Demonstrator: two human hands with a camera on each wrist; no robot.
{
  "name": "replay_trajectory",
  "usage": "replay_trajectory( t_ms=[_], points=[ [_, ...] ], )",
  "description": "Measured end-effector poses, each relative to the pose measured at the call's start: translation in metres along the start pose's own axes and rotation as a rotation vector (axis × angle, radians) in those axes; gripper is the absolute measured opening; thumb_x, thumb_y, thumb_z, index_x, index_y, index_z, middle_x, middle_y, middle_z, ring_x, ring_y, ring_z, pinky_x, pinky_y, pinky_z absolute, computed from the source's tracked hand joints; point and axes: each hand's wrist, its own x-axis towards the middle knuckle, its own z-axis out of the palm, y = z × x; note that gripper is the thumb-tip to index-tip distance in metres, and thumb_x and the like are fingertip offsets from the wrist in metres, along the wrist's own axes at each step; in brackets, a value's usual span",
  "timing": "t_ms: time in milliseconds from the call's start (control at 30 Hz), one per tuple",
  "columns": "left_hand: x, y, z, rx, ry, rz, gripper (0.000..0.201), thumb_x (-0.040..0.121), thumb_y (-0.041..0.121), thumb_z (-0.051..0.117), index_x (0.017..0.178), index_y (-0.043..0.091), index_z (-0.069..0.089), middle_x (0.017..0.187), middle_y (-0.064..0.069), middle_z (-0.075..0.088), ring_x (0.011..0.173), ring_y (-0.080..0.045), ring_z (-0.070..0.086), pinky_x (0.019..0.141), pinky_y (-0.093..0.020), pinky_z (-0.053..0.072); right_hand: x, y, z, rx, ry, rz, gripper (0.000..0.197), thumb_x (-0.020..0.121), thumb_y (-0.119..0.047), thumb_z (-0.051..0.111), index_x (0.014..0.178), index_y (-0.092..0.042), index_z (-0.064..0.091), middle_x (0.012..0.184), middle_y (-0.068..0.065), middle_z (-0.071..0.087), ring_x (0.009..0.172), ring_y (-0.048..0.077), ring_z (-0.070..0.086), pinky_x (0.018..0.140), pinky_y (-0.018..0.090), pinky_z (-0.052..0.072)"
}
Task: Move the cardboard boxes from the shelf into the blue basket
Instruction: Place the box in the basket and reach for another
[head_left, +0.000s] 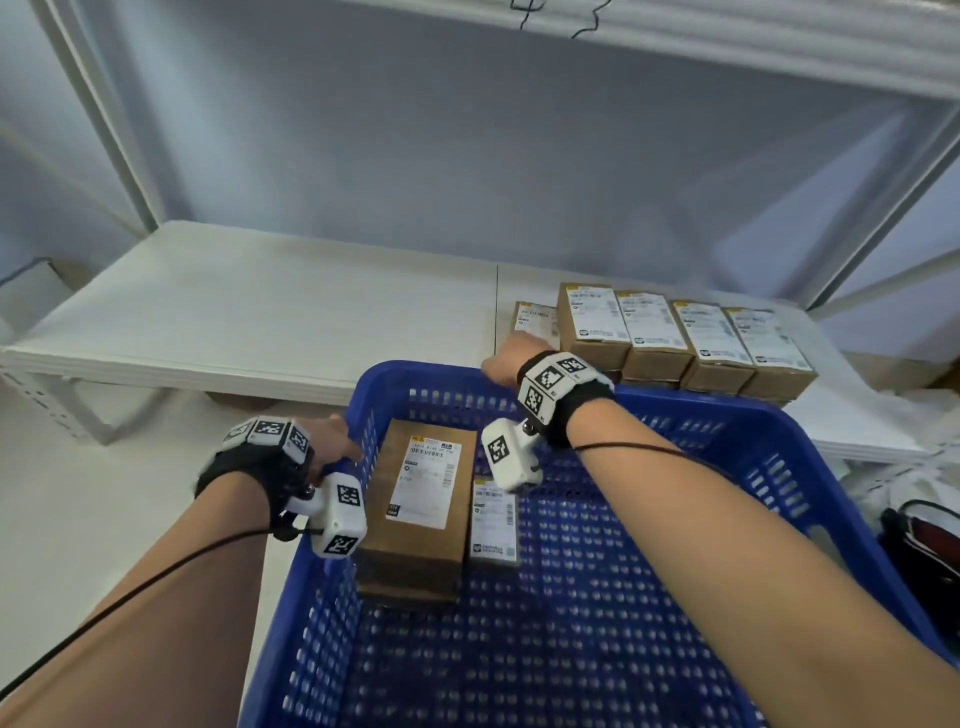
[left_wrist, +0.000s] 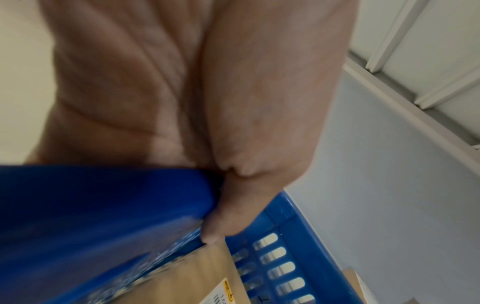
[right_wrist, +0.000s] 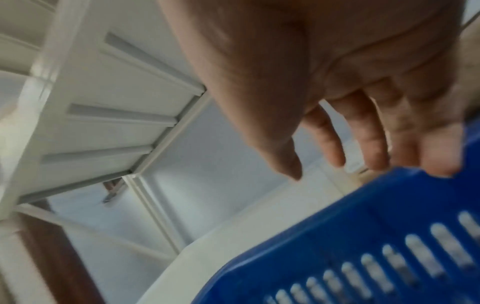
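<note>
Every cardboard box carries a white shipping label with a barcode; the print is too blurred to read. Two boxes (head_left: 422, 506) lie in the blue basket (head_left: 753, 457); at least five (head_left: 685, 338) remain on the white shelf (head_left: 249, 306). The left hand (head_left: 332, 441) curls round the basket's rim, thumb inside. The right hand (head_left: 511, 353), fingers spread loosely, holds nothing above the far rim.

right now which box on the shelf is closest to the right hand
The leftmost box on the shelf, lying lower than the raised row of four to its right. The right hand reaches past the blue basket rim, just in front of it.
</note>
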Motion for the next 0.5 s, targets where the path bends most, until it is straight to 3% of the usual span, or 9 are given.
replay_trajectory(
  t_ms=[67,100,200,267,333,433,500],
  points=[
    [-0.002,0.002,-0.001,0.04,0.01,-0.005,0.057,0.086,0.009,0.059,0.138,-0.001,0.038,0.137,-0.023,0.052,0.125,-0.037,0.053,0.096,-0.041,0.049,0.016,-0.001,-0.012,-0.041,0.111,0.01,0.014,0.093,-0.024,0.052,0.095,-0.011,0.056,0.094,0.006,0.062,0.086,0.026,0.06,0.067,0.029,0.045],
    [-0.003,0.003,-0.002,0.061,0.009,0.004,0.054,0.087,0.011,0.058,0.136,-0.001,0.039,0.136,-0.022,0.053,0.124,-0.036,0.054,0.098,-0.04,0.048,0.022,-0.001,-0.014,-0.076,0.139,0.014,0.016,0.092,-0.024,0.051,0.098,-0.011,0.058,0.094,0.006,0.065,0.083,0.026,0.061,0.065,0.028,0.045],
    [-0.013,0.007,-0.005,0.245,0.013,0.044,0.044,0.092,0.024,0.052,0.13,0.001,0.043,0.13,-0.017,0.055,0.121,-0.032,0.055,0.083,-0.03,0.044,0.042,-0.002,-0.007,-0.214,0.136,-0.004,0.02,0.093,-0.021,0.053,0.103,-0.007,0.061,0.104,0.011,0.066,0.086,0.028,0.06,0.072,0.031,0.049],
    [-0.013,0.007,-0.006,0.25,0.004,0.043,0.048,0.092,0.025,0.053,0.132,0.001,0.041,0.133,-0.018,0.054,0.121,-0.032,0.055,0.084,-0.033,0.044,0.047,-0.003,0.002,-0.315,0.097,-0.006,0.024,0.091,-0.017,0.058,0.109,-0.003,0.064,0.114,0.014,0.065,0.1,0.033,0.063,0.087,0.039,0.054],
    [-0.011,0.006,-0.004,0.245,0.008,0.037,0.05,0.091,0.026,0.055,0.131,0.0,0.04,0.131,-0.021,0.055,0.12,-0.034,0.056,0.084,-0.035,0.044,0.052,0.001,0.009,-0.345,0.077,0.034,0.028,0.088,-0.013,0.061,0.114,-0.001,0.063,0.119,0.016,0.062,0.11,0.037,0.06,0.093,0.047,0.053],
    [-0.009,0.003,-0.006,0.225,0.026,0.021,0.053,0.089,0.032,0.056,0.129,0.002,0.041,0.125,-0.02,0.058,0.113,-0.034,0.058,0.082,-0.035,0.045,0.067,0.006,0.02,-0.4,0.067,0.096,0.04,0.089,-0.011,0.056,0.128,0.0,0.052,0.132,0.023,0.051,0.124,0.044,0.047,0.104,0.055,0.041],
    [-0.009,0.003,-0.007,0.208,0.003,0.028,0.052,0.087,0.032,0.058,0.128,0.004,0.042,0.123,-0.021,0.059,0.112,-0.035,0.06,0.082,-0.036,0.047,0.085,0.005,0.027,-0.392,0.106,0.169,0.046,0.093,-0.02,0.049,0.135,-0.002,0.047,0.146,0.027,0.037,0.134,0.047,0.032,0.11,0.057,0.029]
  ],
)
